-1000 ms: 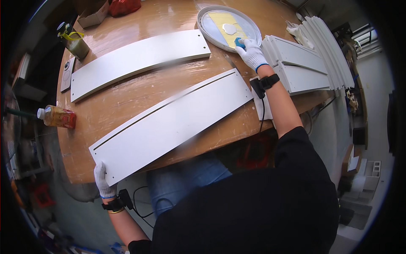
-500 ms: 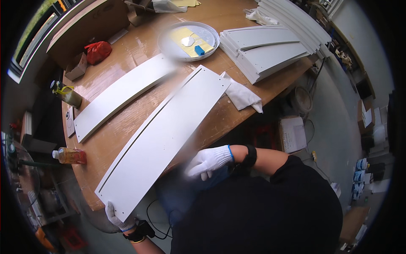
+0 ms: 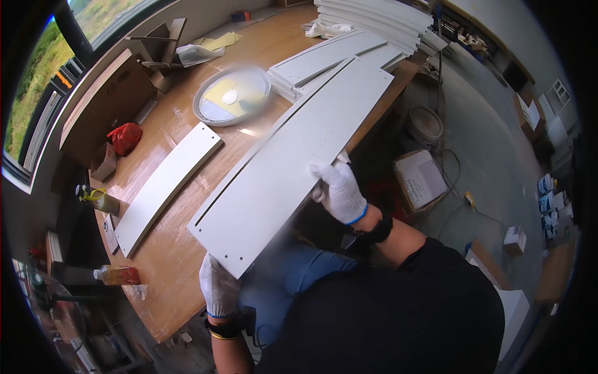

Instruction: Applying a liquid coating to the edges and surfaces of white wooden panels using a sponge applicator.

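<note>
The wooden table (image 3: 180, 262) fills the view from 7 to 1 o'clock. Across its near edge, a long white curved panel (image 3: 286, 168) runs from 7 toward 1 o'clock, held at both ends. A smaller white panel (image 3: 165, 184) lies flat at 9 o'clock, well apart. A round tray (image 3: 205, 103) sits at 11 o'clock. The gloved right hand (image 3: 339, 193) has its grip pinching the panel's right edge; the gloved left hand (image 3: 219, 288) is clamped on its near corner.
</note>
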Motion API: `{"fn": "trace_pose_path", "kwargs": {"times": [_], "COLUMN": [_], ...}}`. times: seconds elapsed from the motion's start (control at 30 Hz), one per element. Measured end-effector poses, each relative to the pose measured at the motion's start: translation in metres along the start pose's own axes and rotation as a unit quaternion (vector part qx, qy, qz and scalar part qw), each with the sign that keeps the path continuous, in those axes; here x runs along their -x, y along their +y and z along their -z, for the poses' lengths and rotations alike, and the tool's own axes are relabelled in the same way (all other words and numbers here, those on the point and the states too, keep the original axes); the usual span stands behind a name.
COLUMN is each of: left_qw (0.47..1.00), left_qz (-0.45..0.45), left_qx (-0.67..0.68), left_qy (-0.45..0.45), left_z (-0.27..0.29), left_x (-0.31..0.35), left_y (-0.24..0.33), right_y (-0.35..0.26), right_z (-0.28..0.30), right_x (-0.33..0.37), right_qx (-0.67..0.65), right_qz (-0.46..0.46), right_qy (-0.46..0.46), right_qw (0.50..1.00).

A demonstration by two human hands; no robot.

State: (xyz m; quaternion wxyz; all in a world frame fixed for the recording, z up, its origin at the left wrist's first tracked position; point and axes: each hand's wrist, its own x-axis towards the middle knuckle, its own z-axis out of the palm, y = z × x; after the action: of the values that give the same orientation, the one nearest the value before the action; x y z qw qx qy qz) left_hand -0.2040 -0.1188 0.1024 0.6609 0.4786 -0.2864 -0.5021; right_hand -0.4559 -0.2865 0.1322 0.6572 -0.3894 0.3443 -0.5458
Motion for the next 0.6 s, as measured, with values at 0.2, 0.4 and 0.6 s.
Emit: {"fn": "trace_pose_path", "kwargs": {"times": [0.2,0.4,0.6], "left_qw": [0.992,0.989,0.988], "left_qz": [0.108,0.146,0.145], "left_qx": [-0.002,0.016,0.055], "left_qy": [-0.072,-0.031,0.024], "left_z": [-0.004,0.021,0.049], "left_x": [-0.016,0.004,0.028], "left_y": [-0.017,-0.034,-0.048], "right_y": [-0.036,-0.043,-0.043], "right_z": [0.114,0.207,0.26], "right_x": [-0.087,-0.184,-0.254], "right_qx": [0.024,0.037,-0.109], "right_qz": [0.045,0.06,-0.035], "right_qy": [0.113,0.117,0.142], "right_qw": [0.992,0.991,0.983]}}
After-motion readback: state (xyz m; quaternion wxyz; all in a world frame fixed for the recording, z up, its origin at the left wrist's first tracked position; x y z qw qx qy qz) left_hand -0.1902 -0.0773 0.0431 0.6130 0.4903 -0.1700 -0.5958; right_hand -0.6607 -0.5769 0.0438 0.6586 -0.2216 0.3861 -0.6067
